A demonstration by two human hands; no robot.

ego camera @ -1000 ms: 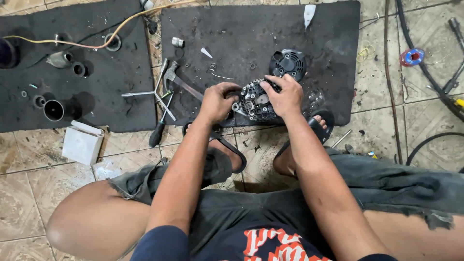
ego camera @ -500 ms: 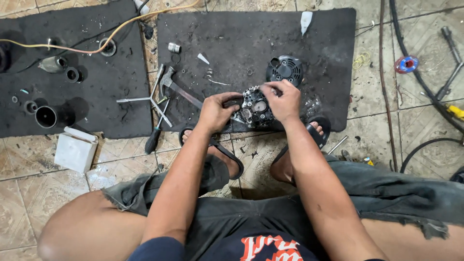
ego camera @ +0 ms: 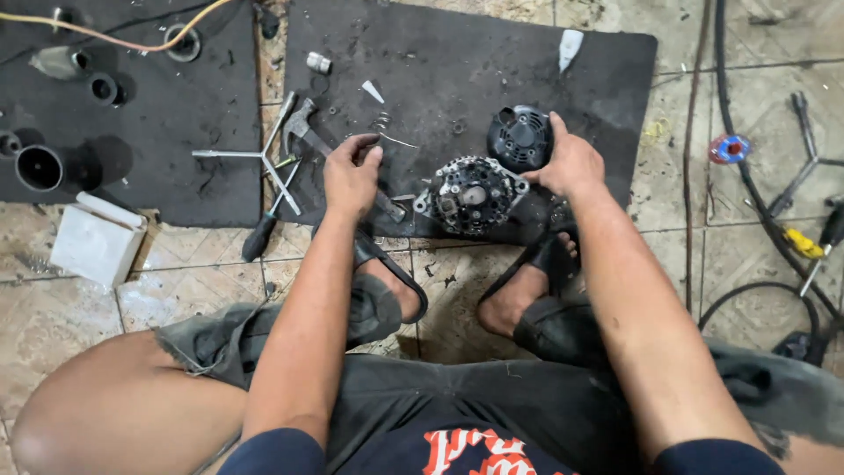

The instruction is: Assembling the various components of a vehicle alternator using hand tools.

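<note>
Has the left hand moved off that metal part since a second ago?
Yes. The left hand left the alternator housing and moved left, toward the hammer on the black mat.

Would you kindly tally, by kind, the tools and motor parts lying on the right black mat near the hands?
Hammer: 1
Cross wrench: 1
Screwdriver: 1
Metal motor housing: 1
Black motor cover: 1
Socket: 1
Total: 6
The left hand hovers by the hammer handle; the right hand rests on the black motor cover.
</note>
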